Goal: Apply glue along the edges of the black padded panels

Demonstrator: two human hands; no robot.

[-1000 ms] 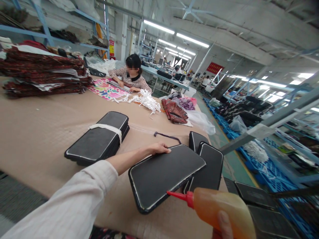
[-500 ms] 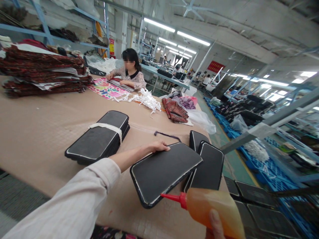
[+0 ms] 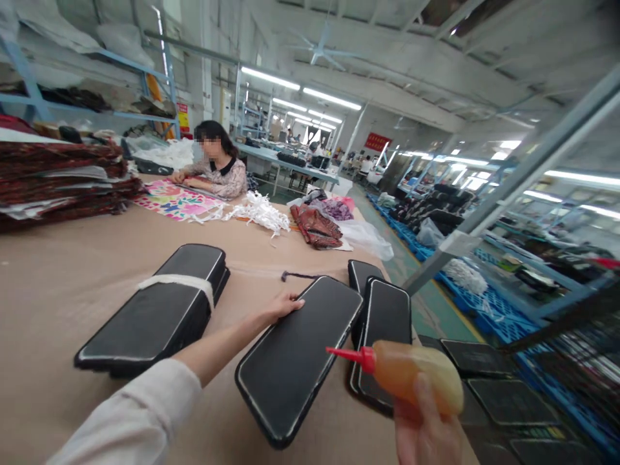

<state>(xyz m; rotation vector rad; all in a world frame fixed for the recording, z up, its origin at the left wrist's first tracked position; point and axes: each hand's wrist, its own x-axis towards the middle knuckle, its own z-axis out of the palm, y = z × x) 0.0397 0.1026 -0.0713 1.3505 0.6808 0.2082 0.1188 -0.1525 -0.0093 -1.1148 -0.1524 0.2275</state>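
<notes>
My left hand (image 3: 287,306) grips the upper left edge of a black rounded rectangular panel (image 3: 300,358) with a pale line around its rim. The panel is tilted over the table. In my right hand (image 3: 426,420) is a squeeze bottle (image 3: 416,374) of amber liquid with a red nozzle. Its tip points left and appears over the panel's right edge; whether it touches I cannot tell. Further right, more black panels (image 3: 387,316) lie overlapping. To the left sits a stack of similar panels (image 3: 159,316), bound by a white band (image 3: 181,280).
Brown covering lies on the table (image 3: 58,278). A dark strip (image 3: 300,276) lies behind the panel. Beyond are white scraps (image 3: 259,213), folded reddish material (image 3: 317,226) and a seated co-worker (image 3: 220,168). A fabric pile (image 3: 62,174) stands far left; a metal post (image 3: 465,239) slants up on the right.
The panel has turned so its near end points more towards me. The bottle's nozzle has moved from the panel's near edge to farther up its right side. The camera view has shifted right.
</notes>
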